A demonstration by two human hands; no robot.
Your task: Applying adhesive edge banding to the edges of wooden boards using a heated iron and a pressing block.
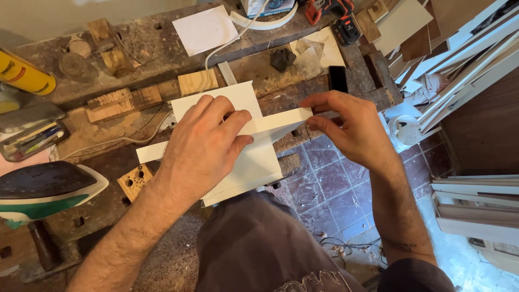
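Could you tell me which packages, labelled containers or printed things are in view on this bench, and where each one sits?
Yellow can: lying on its side at the far left edge, cylindrical, yellow with dark and red print.
Printed box: top centre at the back of the bench, only its lower part in view, white and blue.
Clear tray: left edge, below the can, flat, holding pens or pencils.
No signs or screens visible.

We note a white board [238,146], white strip [281,121], yellow can [24,74], green-and-white iron [46,192], and dark, stained bench [157,48].
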